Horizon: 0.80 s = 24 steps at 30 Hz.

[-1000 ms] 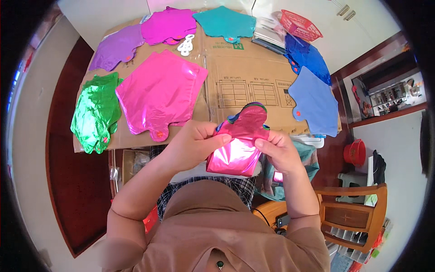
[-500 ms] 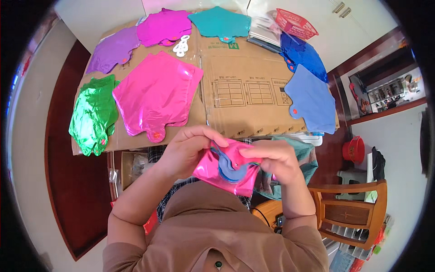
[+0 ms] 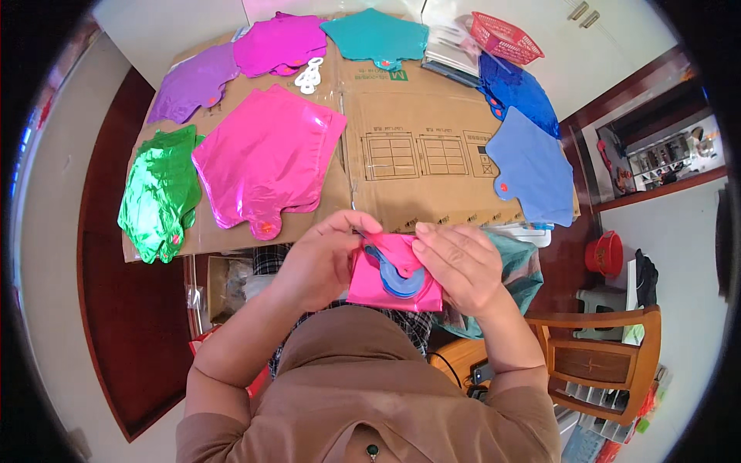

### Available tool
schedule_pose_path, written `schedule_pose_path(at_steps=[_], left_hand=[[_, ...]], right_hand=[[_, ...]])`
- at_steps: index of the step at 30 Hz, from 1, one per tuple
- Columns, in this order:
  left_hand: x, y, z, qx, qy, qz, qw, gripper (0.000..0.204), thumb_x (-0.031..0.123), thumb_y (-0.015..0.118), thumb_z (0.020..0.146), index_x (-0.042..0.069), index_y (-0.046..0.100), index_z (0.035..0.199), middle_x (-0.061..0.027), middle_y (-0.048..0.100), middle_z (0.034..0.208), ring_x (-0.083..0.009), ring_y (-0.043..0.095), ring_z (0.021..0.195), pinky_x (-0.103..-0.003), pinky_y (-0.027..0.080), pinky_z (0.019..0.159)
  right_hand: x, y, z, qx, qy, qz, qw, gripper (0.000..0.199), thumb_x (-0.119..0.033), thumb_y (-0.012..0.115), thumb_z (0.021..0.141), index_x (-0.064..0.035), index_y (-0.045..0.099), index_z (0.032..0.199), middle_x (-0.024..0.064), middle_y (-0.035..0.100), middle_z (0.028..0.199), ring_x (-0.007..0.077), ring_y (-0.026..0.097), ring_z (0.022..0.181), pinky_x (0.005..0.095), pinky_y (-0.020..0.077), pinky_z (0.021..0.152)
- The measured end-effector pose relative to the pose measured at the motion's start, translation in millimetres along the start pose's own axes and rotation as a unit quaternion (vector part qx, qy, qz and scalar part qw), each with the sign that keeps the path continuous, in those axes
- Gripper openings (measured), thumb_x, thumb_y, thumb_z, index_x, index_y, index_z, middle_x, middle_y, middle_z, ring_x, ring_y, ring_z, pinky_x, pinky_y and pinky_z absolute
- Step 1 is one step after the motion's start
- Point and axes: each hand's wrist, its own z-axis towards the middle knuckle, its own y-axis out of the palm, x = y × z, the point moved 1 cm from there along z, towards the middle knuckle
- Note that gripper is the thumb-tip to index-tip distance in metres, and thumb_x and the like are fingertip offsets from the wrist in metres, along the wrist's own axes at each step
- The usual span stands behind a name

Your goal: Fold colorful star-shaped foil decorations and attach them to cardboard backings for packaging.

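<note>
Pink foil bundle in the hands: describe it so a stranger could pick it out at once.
Find the brown cardboard, then the middle of its near edge. There, the pink foil bundle sits between the left hand and right hand. Unlike the larger, flat pink foil piece on the cardboard, it's compact, with a rounded blue flap showing.

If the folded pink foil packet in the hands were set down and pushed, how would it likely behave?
The folded pink foil packet would probably slide rather than roll: it looks flat and glossy. It could loosen, since a curved blue layer shows past its pink tab. It is likely floppy, as those layers look thin and bent between the left hand and right hand.
</note>
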Motion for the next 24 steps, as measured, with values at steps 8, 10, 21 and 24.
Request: schedule_pose_path(at_steps=[8, 10, 21, 24], left_hand=[[-7, -5, 4, 0.008, -0.025, 0.204, 0.979, 0.051, 0.014, 0.062, 0.089, 0.001, 0.041, 0.134, -0.0126, 0.061, 0.114, -0.0214, 0.061, 0.102, -0.032, 0.05, 0.086], [-13, 2, 9, 0.073, -0.052, 0.234, 0.968, 0.04, 0.02, 0.062, 0.091, 0.0, 0.052, 0.125, -0.0104, 0.063, 0.108, -0.0173, 0.063, 0.096, -0.029, 0.051, 0.082], [-11, 13, 1, 0.1, 0.04, 0.291, 0.951, 0.023, 0.016, 0.055, 0.096, -0.002, 0.064, 0.106, -0.0068, 0.067, 0.095, -0.0103, 0.063, 0.082, -0.025, 0.053, 0.069], [-10, 9, -1, 0.068, 0.065, 0.368, 0.925, 0.022, 0.014, 0.054, 0.095, -0.002, 0.064, 0.106, -0.0061, 0.067, 0.096, -0.0097, 0.062, 0.082, -0.025, 0.053, 0.07]], right_hand=[[12, 18, -28, -0.072, 0.526, 0.549, 0.645, 0.016, -0.003, 0.066, 0.083, 0.0009, 0.068, 0.098, 0.0102, 0.07, 0.088, 0.0189, 0.068, 0.079, 0.0294, 0.053, 0.073], [10, 25, -32, -0.081, 0.553, 0.581, 0.592, 0.014, -0.006, 0.068, 0.084, 0.0004, 0.068, 0.096, 0.0079, 0.069, 0.087, 0.0155, 0.068, 0.079, 0.0273, 0.0527, 0.071], [11, 37, -37, -0.031, 0.511, 0.637, 0.576, 0.019, -0.009, 0.068, 0.085, -0.0008, 0.066, 0.103, 0.0057, 0.069, 0.093, 0.0112, 0.064, 0.08, 0.0251, 0.0505, 0.072], [14, 27, -21, 0.009, 0.524, 0.64, 0.562, 0.017, -0.012, 0.065, 0.089, -0.0008, 0.066, 0.102, 0.002, 0.067, 0.093, 0.0066, 0.06, 0.081, 0.0225, 0.0478, 0.072]])
